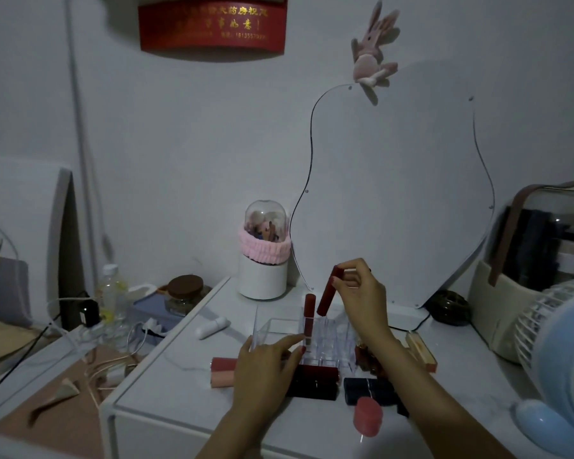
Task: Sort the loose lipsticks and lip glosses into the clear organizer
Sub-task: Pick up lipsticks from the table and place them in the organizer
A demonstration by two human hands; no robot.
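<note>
A clear organizer (328, 339) with several slots stands mid-table. One red lip gloss (309, 313) stands upright in its back left slot. My right hand (362, 293) pinches the top of a second red lip gloss (327, 294), tilted, with its lower end at a back slot. My left hand (265, 366) rests against the organizer's left front side, fingers touching its wall. Loose around it lie a pink-and-red tube (222, 372), dark red lipsticks (315, 382), dark lipsticks (368, 390), a pink lipstick (367, 415) and brownish tubes (367, 356) at the right.
A white tube (211, 327) lies left of the organizer. A white brush holder with a pink band (264, 256) and a wavy mirror (395, 193) stand behind. A blue fan (564, 356) and a storage case (540, 246) sit right. Cables and bottles crowd the lower left surface.
</note>
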